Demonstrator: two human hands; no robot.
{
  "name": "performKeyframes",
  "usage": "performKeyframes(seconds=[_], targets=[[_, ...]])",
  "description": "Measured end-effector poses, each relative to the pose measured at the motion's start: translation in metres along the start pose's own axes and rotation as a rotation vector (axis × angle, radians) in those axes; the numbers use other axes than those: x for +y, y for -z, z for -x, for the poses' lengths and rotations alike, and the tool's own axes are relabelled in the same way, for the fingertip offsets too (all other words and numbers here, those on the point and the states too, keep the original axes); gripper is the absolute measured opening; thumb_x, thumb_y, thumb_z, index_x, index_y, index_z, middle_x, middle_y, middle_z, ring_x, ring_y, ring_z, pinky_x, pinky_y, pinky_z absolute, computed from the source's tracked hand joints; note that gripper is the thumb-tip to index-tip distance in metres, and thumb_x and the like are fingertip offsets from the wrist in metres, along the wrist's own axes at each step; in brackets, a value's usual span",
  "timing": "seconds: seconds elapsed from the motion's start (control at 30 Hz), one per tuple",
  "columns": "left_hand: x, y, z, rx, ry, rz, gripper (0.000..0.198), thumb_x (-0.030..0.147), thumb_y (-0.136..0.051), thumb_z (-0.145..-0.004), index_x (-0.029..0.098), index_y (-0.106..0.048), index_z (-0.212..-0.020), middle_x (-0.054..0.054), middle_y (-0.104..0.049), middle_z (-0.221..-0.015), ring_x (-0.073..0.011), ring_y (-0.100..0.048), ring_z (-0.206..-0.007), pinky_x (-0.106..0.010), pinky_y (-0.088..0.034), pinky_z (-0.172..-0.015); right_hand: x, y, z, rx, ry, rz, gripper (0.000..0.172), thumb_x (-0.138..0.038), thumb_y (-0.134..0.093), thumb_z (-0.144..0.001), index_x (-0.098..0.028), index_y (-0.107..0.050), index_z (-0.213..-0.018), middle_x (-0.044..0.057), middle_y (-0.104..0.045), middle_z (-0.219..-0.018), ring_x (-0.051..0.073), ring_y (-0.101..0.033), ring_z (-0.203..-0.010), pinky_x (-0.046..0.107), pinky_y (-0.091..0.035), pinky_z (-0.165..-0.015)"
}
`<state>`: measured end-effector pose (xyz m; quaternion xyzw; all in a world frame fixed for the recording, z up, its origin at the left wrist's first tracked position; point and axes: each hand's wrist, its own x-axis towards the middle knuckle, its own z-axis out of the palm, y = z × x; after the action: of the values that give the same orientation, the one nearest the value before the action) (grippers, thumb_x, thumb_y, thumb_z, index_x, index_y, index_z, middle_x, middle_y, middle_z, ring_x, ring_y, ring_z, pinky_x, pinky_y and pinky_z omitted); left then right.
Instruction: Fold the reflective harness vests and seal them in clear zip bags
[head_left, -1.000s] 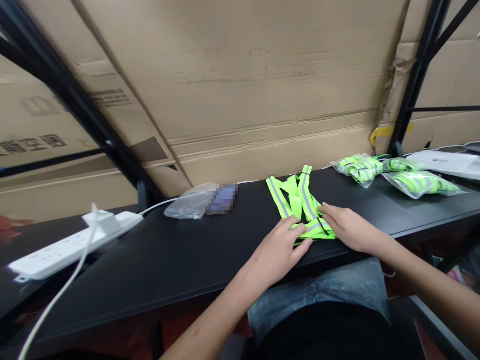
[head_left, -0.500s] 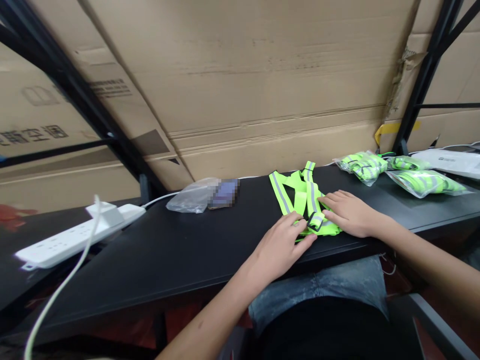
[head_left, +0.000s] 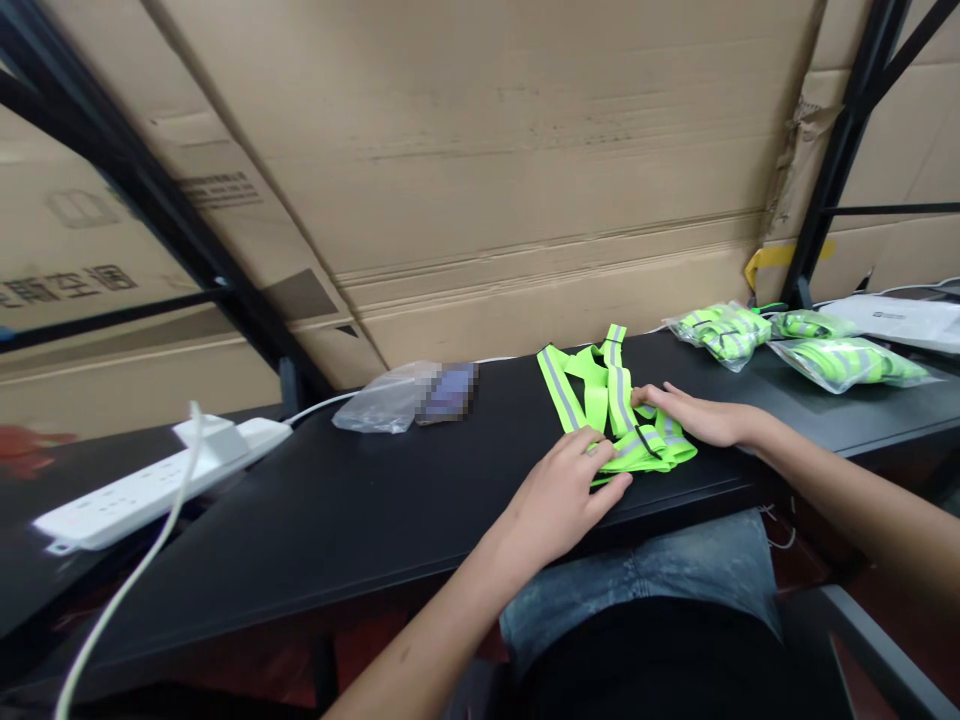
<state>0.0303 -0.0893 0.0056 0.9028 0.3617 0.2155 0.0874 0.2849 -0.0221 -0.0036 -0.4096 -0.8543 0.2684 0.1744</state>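
Note:
A neon-yellow reflective vest (head_left: 619, 390) of straps with grey stripes lies on the black table, its lower straps folded together near the front edge. My left hand (head_left: 574, 490) rests on the vest's lower left corner, fingers lying on the straps and thumb apart. Along the right side, my right hand (head_left: 697, 412) is turned on its edge with fingers stretched out, the fingertips touching the strap. A black buckle (head_left: 648, 443) shows on the lower straps between the hands.
Bagged neon vests (head_left: 724, 332) lie at the back right beside a white flat object (head_left: 900, 322). A clear plastic bag (head_left: 390, 395) and a blurred-out dark rectangle (head_left: 448, 392) are at the back left. A white power strip (head_left: 150, 485) lies farther left. Cardboard (head_left: 487, 150) stands behind.
My right hand has turned onto its edge and shifted slightly outward. The vest's lower straps and buckle have moved right and lie flatter. My left hand is nearly unmoved.

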Motion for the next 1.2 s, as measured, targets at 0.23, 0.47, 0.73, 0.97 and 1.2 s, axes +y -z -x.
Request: performKeyframes(seconds=[0.23, 0.47, 0.73, 0.97, 1.2], targets=[[-0.002, -0.003, 0.003, 0.013, 0.007, 0.029, 0.019, 0.031, -0.057, -0.097, 0.018, -0.064, -0.107, -0.008, -0.062, -0.119, -0.0229, -0.059, -0.113, -0.039, -0.048, -0.1, -0.005, -0.009, 0.002, 0.103, -0.024, -0.125, 0.07, -0.063, -0.006, -0.099, -0.023, -0.036, -0.148, 0.01, -0.045, -0.152, 0.03, -0.035, -0.144, 0.05, -0.028, -0.12], [-0.001, -0.002, 0.004, 0.003, 0.017, 0.049, 0.022, 0.032, -0.055, -0.097, 0.018, -0.065, -0.112, -0.009, -0.061, -0.122, -0.0235, -0.056, -0.118, -0.039, -0.047, -0.102, -0.018, -0.026, 0.041, 0.385, -0.103, 0.143, 0.08, -0.065, -0.033, -0.096, -0.013, -0.017, -0.154, 0.022, -0.022, -0.162, 0.036, -0.02, -0.15, 0.059, -0.022, -0.12], [-0.001, -0.001, 0.002, 0.007, 0.023, 0.032, 0.022, 0.032, -0.055, -0.097, 0.018, -0.065, -0.111, -0.009, -0.062, -0.121, -0.0238, -0.057, -0.117, -0.039, -0.048, -0.1, -0.024, -0.014, 0.036, 0.651, -0.175, 0.21, 0.034, -0.049, -0.051, -0.093, -0.02, -0.068, -0.094, 0.009, -0.071, -0.093, 0.026, -0.066, -0.086, 0.042, -0.052, -0.079], [-0.002, -0.002, 0.003, 0.029, -0.004, 0.013, 0.023, 0.032, -0.057, -0.096, 0.019, -0.066, -0.112, -0.008, -0.063, -0.121, -0.0245, -0.052, -0.124, -0.04, -0.043, -0.108, -0.019, -0.015, 0.029, 0.295, -0.026, 0.278, 0.045, -0.047, -0.036, -0.101, -0.023, -0.072, -0.113, 0.009, -0.07, -0.124, 0.031, -0.061, -0.118, 0.049, -0.045, -0.099], [-0.001, -0.001, 0.005, 0.073, 0.043, -0.103, 0.023, 0.036, -0.063, -0.092, 0.024, -0.071, -0.109, -0.009, -0.055, -0.115, -0.0266, -0.049, -0.11, -0.045, -0.048, -0.097, -0.013, -0.025, 0.04, 0.163, -0.008, 0.289, 0.059, -0.056, -0.032, -0.101, -0.029, -0.039, -0.153, 0.007, -0.039, -0.158, 0.034, -0.03, -0.147, 0.058, -0.027, -0.117]])
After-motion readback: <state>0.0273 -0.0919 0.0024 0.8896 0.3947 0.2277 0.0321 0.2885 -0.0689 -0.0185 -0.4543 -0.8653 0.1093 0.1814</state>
